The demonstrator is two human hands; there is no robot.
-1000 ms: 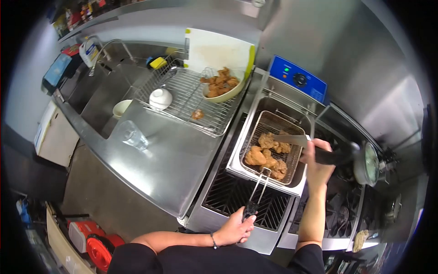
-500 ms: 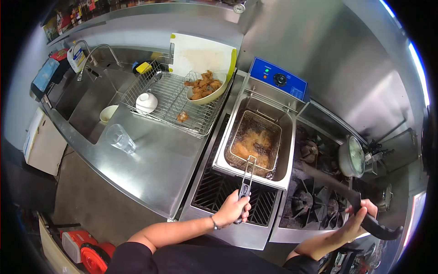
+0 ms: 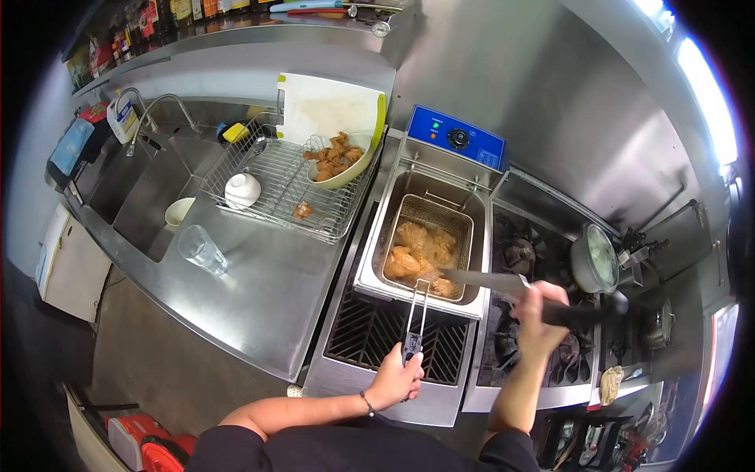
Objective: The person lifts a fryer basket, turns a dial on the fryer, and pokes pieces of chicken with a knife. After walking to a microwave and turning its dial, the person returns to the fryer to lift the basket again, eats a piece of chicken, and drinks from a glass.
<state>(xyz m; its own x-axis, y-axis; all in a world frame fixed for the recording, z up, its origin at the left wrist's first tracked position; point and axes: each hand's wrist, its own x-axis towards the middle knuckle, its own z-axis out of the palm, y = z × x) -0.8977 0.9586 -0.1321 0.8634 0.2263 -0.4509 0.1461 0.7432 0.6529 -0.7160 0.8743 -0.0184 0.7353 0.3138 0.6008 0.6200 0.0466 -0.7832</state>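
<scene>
My left hand (image 3: 395,380) is closed around the grey-and-black handle of a wire fryer basket (image 3: 469,236). Browned pieces of fried chicken (image 3: 409,262) lie in the basket, inside the steel well of the deep fryer (image 3: 366,271). In my right hand (image 3: 543,318), gripped by its black handle, is a long-bladed knife (image 3: 491,280), slightly blurred by motion. Its blade points left over the fryer's rim, and the tip overlaps the chicken at the basket's near right side in this view. The fryer's blue control panel (image 3: 486,145) shows lit indicator lamps.
Left of the fryer, a bowl (image 3: 344,179) of fried pieces sits in a wire dish rack (image 3: 275,181) beside an upturned white bowl (image 3: 242,190). A glass (image 3: 202,250) stands on the steel counter. To the right are gas burners (image 3: 515,256) and a pot (image 3: 594,259).
My right hand has swung the knife left and up, bringing its tip from the burners to the basket. The chicken shows more fully in the basket. The view has shifted slightly.
</scene>
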